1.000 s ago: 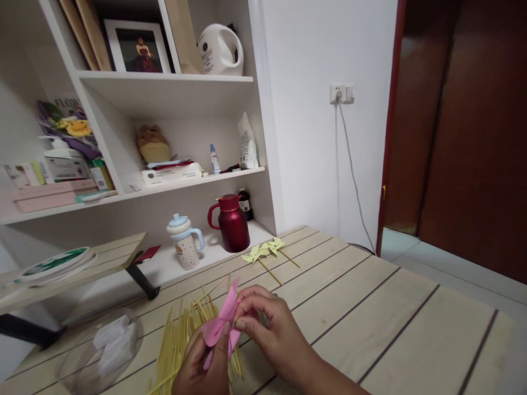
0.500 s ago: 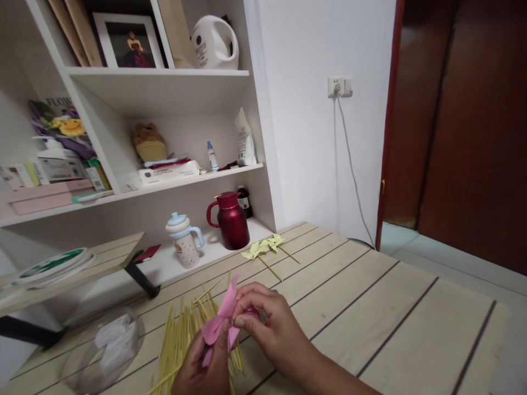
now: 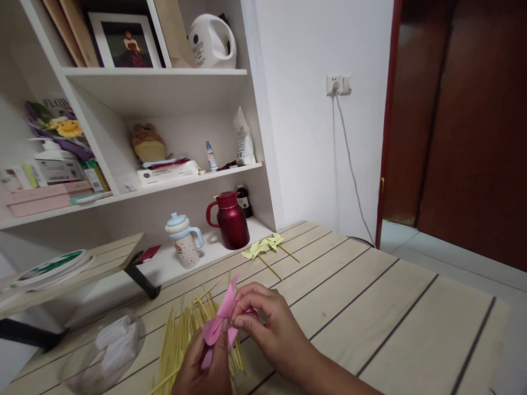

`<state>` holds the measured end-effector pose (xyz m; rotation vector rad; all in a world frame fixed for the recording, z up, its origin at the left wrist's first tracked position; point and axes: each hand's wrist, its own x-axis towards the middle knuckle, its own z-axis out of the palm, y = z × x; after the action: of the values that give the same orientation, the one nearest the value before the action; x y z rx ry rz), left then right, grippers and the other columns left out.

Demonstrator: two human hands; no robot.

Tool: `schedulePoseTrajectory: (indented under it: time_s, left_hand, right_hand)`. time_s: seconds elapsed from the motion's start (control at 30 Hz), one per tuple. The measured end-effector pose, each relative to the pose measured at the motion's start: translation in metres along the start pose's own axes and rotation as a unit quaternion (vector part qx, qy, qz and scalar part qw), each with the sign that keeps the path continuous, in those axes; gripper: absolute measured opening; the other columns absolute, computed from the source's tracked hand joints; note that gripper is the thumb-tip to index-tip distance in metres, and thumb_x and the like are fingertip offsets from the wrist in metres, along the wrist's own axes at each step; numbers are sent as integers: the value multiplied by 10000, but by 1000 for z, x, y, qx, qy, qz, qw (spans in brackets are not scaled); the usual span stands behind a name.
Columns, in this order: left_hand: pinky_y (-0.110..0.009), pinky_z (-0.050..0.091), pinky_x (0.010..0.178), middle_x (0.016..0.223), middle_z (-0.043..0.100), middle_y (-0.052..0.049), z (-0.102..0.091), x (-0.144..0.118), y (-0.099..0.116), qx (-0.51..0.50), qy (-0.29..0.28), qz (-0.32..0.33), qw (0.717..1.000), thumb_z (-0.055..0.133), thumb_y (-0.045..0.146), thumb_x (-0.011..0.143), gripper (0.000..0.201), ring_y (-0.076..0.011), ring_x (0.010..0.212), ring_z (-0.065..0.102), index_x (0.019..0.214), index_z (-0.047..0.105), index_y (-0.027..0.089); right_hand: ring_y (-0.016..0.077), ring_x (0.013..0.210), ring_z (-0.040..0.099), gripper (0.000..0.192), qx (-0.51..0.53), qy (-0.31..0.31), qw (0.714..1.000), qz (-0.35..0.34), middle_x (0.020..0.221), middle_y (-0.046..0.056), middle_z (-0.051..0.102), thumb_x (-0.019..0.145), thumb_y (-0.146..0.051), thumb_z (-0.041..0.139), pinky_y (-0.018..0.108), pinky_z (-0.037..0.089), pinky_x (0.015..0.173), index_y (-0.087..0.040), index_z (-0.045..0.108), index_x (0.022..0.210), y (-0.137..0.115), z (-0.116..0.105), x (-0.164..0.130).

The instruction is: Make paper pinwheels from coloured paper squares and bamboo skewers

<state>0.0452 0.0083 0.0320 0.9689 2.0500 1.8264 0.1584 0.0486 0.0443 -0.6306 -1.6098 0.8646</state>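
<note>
Both my hands meet over the near part of the table around a pink paper pinwheel [image 3: 225, 309]. My left hand [image 3: 206, 365] pinches its lower part between thumb and fingers. The fingertips of my right hand [image 3: 263, 318] are pinched at its centre and right side; whatever small piece may be between them is hidden. Thin yellow sticks [image 3: 175, 337] lie in a loose pile under and beside my left hand. Two pale yellow paper pinwheels [image 3: 262, 248] on sticks lie farther back on the table.
A clear container with white bundles [image 3: 119, 343] sits left of the sticks. Behind stand a light blue-lidded cup [image 3: 186, 249] and a red thermos jug [image 3: 233, 222]. A low wooden stand [image 3: 119, 247] is at the left. The slatted table [image 3: 362, 307] stretches right.
My hands and the pink pinwheel stay in nearly the same place, fingers still pinched on it. The view has shifted very slightly.
</note>
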Motion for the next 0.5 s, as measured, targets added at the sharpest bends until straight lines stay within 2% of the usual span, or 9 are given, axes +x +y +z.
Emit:
schedulePoseTrajectory:
  time_s: [0.1, 0.23, 0.33, 0.5]
  left_hand:
    - [-329, 547, 694, 849, 773, 4, -3, 11, -10, 10, -17, 9, 1000, 694, 471, 552, 246, -278, 843, 711, 729, 735, 305]
    - [-368, 545, 702, 916, 774, -17, -5, 16, -13, 74, 8, -3, 997, 684, 533, 508, 356, -317, 896, 698, 778, 754, 313]
    - [-354, 542, 703, 906, 771, -4, -3, 8, -8, 53, 10, 2, 999, 657, 507, 582, 277, -294, 886, 701, 769, 743, 322]
    - [-310, 540, 726, 880, 767, 30, 4, -4, -5, -4, 34, 53, 998, 637, 414, 689, 138, -243, 869, 710, 765, 716, 329]
  right_hand:
    - [148, 839, 622, 223, -1, 2, 1000, -2, 852, 0, 652, 766, 35, 681, 252, 465, 775, -180, 709, 713, -1, 0, 0]
    - [140, 826, 622, 221, 0, 5, 1000, -11, 830, -4, 653, 762, 41, 690, 240, 465, 764, -173, 710, 709, 0, 1, -1]
    - [139, 830, 619, 214, -6, 7, 1000, -22, 818, -7, 660, 756, 36, 702, 236, 462, 769, -172, 708, 705, 1, 2, -1]
    - [133, 813, 613, 218, -7, 12, 1000, -21, 812, -8, 657, 757, 43, 697, 228, 460, 746, -169, 703, 709, 1, 2, 0]
